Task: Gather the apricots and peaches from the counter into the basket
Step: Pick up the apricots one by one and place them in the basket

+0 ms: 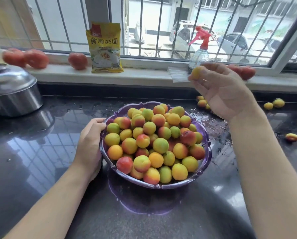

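A purple scalloped basket (206, 135) stands on the dark counter, heaped with several yellow, green and red apricots and peaches (154, 144). My left hand (90, 145) grips the basket's left rim. My right hand (221, 90) is raised above and behind the basket's right side, pinching a small yellow apricot (196, 72) in its fingertips. More fruit lies loose on the counter: a cluster (202, 102) behind my right hand, two yellow ones (274, 104) at the far right, and a red-yellow one (292, 137) near the right edge.
A steel pot with lid (11, 90) sits at the left. On the windowsill stand several tomatoes (35, 58), a yellow packet (105, 47), a spray bottle (198, 52) and a clear plastic scrap (178, 75). The counter (41, 152) is wet around the basket.
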A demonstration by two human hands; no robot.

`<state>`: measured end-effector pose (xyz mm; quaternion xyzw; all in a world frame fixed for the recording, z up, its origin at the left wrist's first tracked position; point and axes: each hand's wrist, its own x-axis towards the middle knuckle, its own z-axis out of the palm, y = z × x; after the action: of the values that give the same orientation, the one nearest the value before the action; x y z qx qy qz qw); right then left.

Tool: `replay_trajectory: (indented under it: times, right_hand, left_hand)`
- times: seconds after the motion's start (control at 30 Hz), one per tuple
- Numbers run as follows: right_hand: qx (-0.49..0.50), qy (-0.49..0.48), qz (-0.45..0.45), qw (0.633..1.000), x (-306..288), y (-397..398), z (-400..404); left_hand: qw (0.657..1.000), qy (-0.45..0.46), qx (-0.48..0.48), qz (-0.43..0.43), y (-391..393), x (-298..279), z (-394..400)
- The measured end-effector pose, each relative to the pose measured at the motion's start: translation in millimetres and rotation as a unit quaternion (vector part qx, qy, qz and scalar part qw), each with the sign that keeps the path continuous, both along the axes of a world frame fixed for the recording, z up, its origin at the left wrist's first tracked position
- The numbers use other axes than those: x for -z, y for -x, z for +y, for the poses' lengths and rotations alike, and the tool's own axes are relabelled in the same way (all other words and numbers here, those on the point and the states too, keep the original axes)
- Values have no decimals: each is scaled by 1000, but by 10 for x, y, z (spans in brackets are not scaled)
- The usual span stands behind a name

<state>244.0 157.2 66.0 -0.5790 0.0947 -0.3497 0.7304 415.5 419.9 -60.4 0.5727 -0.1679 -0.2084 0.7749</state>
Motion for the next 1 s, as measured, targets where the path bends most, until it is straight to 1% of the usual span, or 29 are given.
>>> replay_trajectory:
  times: [0.03, 0.07, 0.1, 0.13, 0.2, 0.23, 0.3, 0.4, 0.6, 0.73, 0.9, 1.0]
  right_hand:
    - [-29, -1, -3, 1000, -47, 2, 116]
    - [-35, 24, 16, 999, -78, -4, 218]
    - [-22, 75, 54, 996, -95, -14, 298]
    - [0, 144, 104, 984, -98, -25, 359]
    - [38, 278, 209, 937, -65, -59, 442]
    - [45, 322, 247, 913, -30, -84, 467]
    - [50, 370, 299, 878, 51, -145, 482]
    - [47, 420, 330, 844, 136, -215, 471]
    - [56, 448, 334, 827, 218, -264, 418]
    - [35, 446, 335, 829, 236, -271, 406]
    - [58, 431, 319, 842, 278, -296, 396]
    - [45, 419, 322, 848, 276, -301, 397]
  left_hand:
    - [1000, -2, 1, 0, -9, 8, 2]
    - [1000, -4, 1, 0, -17, 14, 1]
    - [1000, -6, 0, 0, -25, 18, 2]
    - [1000, -7, 1, -1, -31, 21, 1]
    - [1000, -9, 2, 1, -34, 20, 0]
    - [1000, -9, 2, 1, -35, 20, -3]
    - [1000, -12, 0, -1, -41, 28, -4]
    - [1000, -11, -8, -3, -44, 40, -5]
    - [1000, -9, 2, -9, -30, 19, 3]
    - [1000, -6, -1, -5, -29, 19, -1]
    - [1000, -10, -4, -5, -33, 20, -4]
    - [1000, -18, -7, -12, -33, 31, 5]
